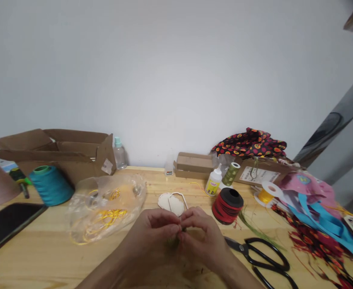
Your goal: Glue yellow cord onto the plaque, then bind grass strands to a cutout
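Pinching thin green strands (181, 229), the curled left hand (154, 235) and curled right hand (202, 239) meet fingertip to fingertip just beside a pale rounded wooden cutout (170, 204).

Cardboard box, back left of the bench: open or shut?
Open. The cardboard box has its top flaps spread outward instead of folded closed, and its inside shows between them.
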### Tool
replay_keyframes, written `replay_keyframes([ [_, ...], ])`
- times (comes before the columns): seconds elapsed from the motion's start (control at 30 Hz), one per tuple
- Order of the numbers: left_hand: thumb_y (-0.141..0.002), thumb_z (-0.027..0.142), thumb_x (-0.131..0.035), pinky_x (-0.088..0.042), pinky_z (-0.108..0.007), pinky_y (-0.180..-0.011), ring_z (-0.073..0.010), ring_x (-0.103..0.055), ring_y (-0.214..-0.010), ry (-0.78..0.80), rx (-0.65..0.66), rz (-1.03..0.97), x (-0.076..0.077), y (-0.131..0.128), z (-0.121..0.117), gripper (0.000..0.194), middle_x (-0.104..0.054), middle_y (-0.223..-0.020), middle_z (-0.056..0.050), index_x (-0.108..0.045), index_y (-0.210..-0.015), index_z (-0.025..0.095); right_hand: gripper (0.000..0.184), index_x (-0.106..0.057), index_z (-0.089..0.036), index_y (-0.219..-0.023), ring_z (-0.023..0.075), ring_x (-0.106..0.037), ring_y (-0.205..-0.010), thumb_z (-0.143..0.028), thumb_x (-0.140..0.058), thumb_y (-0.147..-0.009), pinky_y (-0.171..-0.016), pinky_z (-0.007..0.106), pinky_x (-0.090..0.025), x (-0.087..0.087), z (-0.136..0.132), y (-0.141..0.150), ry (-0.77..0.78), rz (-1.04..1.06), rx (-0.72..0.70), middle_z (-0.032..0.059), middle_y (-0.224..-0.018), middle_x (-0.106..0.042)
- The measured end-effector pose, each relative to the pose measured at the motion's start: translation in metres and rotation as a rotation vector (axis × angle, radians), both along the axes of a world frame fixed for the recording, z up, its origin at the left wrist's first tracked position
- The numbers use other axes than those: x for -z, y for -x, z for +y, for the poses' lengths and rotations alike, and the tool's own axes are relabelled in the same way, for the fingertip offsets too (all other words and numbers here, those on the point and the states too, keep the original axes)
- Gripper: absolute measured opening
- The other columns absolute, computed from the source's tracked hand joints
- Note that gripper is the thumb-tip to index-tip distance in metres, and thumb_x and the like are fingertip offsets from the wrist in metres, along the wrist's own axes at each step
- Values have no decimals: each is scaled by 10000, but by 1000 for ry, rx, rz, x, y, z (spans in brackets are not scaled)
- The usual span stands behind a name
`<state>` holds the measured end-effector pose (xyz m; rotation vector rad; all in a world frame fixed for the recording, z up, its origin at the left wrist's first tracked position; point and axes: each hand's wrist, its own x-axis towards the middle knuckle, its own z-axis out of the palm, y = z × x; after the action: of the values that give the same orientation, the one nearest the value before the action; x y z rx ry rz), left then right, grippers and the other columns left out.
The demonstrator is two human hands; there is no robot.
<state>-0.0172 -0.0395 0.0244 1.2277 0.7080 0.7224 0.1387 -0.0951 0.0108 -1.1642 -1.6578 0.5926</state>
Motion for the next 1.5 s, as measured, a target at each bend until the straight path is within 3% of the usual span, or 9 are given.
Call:
replay_keyframes([
  [0.1, -537, 183, -704, -468, -199, -597, -112, -599, -611, -55, -86, 36, 2, 0, 3, 146, -675, -622, 18, -667, -679, 181, 58, -667, -210, -673, 155, -535, -719, -173, -622, -679, -648, 287, -414, 3, 0, 1, -67, -43, 60, 27, -719, -597],
  [0.2, -572, 207, -686, -476, -247, -693, -138, -613, -669, -290, -164, 147, 5, 1, 1, 229, -673, -642, 18, -660, -799, 201, 75, -667, -213, -658, 152, -526, -684, -180, -608, -691, -615, 287, -403, 3, -1, -1, -148, -118, 95, 25, -700, -593],
  [0.3, -626, 243, -650, -474, -256, -741, -151, -616, -725, -533, -257, 288, 7, 1, -6, 162, -682, -700, 6, -662, -785, 211, 98, -667, -209, -657, 146, -514, -652, -175, -587, -704, -592, 286, -386, 3, 0, -1, -198, -175, 139, 24, -676, -584],
  [0.37, -648, 258, -632, -489, -236, -702, -150, -618, -726, -591, -295, 332, 8, 0, -10, 104, -685, -730, 3, -661, -738, 213, 104, -666, -208, -666, 142, -509, -644, -170, -580, -710, -583, 281, -376, 3, 0, 0, -213, -183, 158, 21, -667, -579],
  [0.63, -651, 252, -621, -503, -200, -586, -133, -618, -621, -384, -224, 225, 9, -2, -7, 71, -664, -636, 9, -626, -630, 185, 98, -666, -201, -672, 142, -497, -640, -143, -588, -686, -574, 277, -359, 5, -2, 4, -200, -234, 183, 19, -662, -570],
  [0.8, -663, 253, -619, -496, -201, -659, -131, -620, -694, -582, -371, 368, 12, -2, -9, 64, -681, -714, 21, -655, -706, 222, 97, -649, -192, -655, 146, -488, -635, -142, -572, -686, -559, 278, -353, 6, -4, 9, -262, -301, 224, 28, -671, -577],
  [1.07, -666, 216, -623, -506, -189, -576, -126, -617, -593, -407, -387, 99, 9, -6, -14, 23, -659, -618, 32, -638, -680, 206, 121, -643, -191, -776, 171, -517, -695, -228, -536, -733, -617, 310, -403, -6, -13, 8, -289, -117, 148, 54, -732, -571],
  [1.2, -659, 209, -630, -510, -193, -586, -126, -614, -592, -438, -355, 98, 10, -4, -13, 24, -666, -646, 29, -653, -664, 210, 138, -648, -191, -735, 152, -515, -671, -185, -511, -754, -595, 280, -406, -7, -8, 6, -205, 15, 232, 37, -685, -564],
  [1.5, -661, 198, -613, -493, -176, -579, -125, -607, -621, -519, -349, 184, 10, -7, -15, 56, -672, -656, 23, -665, -657, 217, 125, -650, -172, -634, 109, -430, -522, -180, -534, -679, -477, 229, -347, 0, -1, 14, 8, 170, 170, 1, -565, -541],
])
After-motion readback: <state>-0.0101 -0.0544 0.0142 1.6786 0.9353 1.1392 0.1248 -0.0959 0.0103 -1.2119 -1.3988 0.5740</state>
